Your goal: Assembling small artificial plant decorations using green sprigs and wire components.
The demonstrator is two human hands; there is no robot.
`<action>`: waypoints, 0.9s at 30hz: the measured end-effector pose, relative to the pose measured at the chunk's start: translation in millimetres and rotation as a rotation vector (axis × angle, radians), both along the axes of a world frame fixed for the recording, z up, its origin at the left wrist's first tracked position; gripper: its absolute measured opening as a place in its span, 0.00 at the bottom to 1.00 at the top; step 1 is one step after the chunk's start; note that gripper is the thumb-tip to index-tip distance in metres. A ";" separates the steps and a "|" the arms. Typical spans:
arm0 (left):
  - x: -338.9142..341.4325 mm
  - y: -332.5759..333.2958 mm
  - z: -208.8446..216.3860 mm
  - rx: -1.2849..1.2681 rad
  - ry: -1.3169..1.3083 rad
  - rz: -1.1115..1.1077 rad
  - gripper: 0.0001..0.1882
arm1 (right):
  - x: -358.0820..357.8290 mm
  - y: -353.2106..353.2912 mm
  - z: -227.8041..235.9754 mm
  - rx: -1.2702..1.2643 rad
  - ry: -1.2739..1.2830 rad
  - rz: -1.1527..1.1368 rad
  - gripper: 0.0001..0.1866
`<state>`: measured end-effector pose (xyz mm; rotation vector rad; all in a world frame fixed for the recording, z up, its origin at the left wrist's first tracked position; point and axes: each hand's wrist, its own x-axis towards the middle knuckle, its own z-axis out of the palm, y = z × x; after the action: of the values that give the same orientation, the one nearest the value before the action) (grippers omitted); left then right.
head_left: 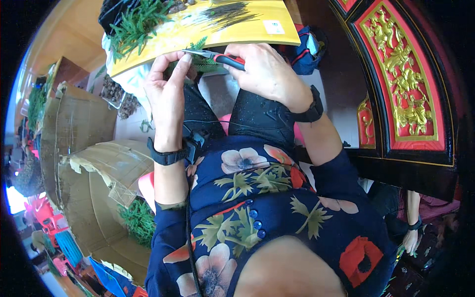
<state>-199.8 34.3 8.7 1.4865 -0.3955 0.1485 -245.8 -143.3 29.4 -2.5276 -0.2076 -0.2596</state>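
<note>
The right hand (269, 73) holds pointy metal pliers with red-and-black handles (215, 56) at 12 o'clock. The left hand (167, 94) pinches by their tip, I can't tell on what, beside a feathery green sprig (199, 44)

Table (284, 24) directly before me. On it: sprigs (136, 29) at left, cones (178, 6) at the far edge beside them, wires (227, 15) right of both. At the table's near edge, my left hand (168, 84) is left of my right hand (264, 69); pliers (230, 61) lie in the right, tips reaching the left fingertips. One sprig (199, 44) sits between my hands. Bag (309, 52) near the table's right end. Left of me: box (81, 121), with greenery (138, 222) at its opening; cones in a basket (113, 91) between box and table. Carved panel (405, 84) to my right.
</note>
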 end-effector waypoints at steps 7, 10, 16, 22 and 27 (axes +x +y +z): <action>21.2 8.2 -15.3 -0.102 0.328 -0.066 0.05 | 24.9 5.4 -19.7 -0.087 -0.122 -0.047 0.13; 32.9 15.3 -28.8 -0.229 0.394 -0.076 0.04 | 37.8 11.3 -18.5 -0.226 -0.147 -0.047 0.13; 56.0 29.4 -54.0 -0.316 0.623 -0.073 0.04 | 62.7 31.7 -17.8 -0.811 -0.534 -0.008 0.10; 57.5 26.5 -58.8 -0.429 0.484 -0.031 0.05 | 69.6 38.7 1.2 -0.960 -0.682 0.095 0.10; 54.8 29.0 -50.5 -0.431 0.379 0.050 0.06 | 46.2 36.1 14.2 -0.611 -0.328 0.034 0.13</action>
<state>-145.0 63.3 -41.9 1.0674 -0.0137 -0.0121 -199.6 -107.1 43.6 -3.0626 -0.5249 -0.6870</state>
